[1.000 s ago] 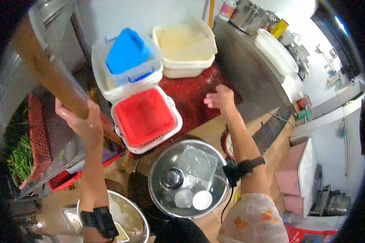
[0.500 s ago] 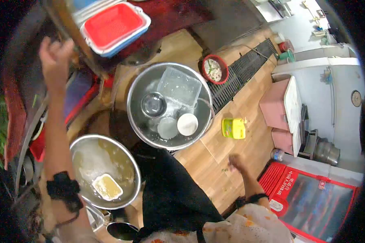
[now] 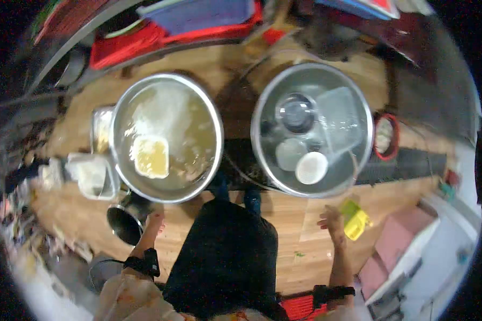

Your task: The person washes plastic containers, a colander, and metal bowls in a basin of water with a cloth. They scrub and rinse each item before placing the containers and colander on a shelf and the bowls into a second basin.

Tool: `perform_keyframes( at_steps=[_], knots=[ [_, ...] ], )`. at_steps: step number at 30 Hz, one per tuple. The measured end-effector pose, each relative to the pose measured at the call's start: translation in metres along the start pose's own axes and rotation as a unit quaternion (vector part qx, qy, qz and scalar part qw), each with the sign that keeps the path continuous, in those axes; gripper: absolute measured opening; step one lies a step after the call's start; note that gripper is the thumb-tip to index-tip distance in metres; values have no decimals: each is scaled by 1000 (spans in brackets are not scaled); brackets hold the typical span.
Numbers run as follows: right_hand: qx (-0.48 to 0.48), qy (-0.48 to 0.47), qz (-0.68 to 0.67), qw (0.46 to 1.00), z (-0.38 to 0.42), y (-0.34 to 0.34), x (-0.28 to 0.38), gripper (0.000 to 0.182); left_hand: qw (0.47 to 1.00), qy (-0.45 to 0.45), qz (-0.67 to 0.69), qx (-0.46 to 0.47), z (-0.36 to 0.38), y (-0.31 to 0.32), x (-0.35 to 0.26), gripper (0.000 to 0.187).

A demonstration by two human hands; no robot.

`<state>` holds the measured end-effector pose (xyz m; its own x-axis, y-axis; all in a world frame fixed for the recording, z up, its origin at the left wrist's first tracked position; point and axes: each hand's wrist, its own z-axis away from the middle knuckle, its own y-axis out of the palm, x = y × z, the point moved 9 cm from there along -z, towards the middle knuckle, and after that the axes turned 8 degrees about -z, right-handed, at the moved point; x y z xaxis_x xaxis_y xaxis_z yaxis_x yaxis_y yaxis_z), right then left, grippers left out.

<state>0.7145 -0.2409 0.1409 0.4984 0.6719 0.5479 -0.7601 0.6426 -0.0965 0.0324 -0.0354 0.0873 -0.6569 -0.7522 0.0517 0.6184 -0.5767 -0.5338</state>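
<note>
Container [image 3: 151, 156] in basin [image 3: 168, 199] of cloudy water [image 3: 190, 115]

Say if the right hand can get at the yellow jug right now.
Probably yes: the right hand looks empty and nothing visible blocks the yellow jug, though it's on the floor, so bending may be needed.

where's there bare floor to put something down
Widest: the floor between the black-clad lap and right hand, bar green scraps. A narrower strip runs between lap and left hand. Crowded: beside the left basin, with a plastic box and pot.
</note>
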Motion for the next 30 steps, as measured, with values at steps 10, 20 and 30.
perform_keyframes(
  at_steps=[10,20,30],
  knots=[
    [61,85,247,963,-90,-63,-182,18,956,252,36,-147,-148,19,-48,23],
    [114,-25,433,894,-88,70,-106,24,918,185,-265,-230,-328,67,-94,49],
    [294,-418,640,574,-113,617,-176,43,898,405,91,-144,-222,-3,-143,19]
  ],
)
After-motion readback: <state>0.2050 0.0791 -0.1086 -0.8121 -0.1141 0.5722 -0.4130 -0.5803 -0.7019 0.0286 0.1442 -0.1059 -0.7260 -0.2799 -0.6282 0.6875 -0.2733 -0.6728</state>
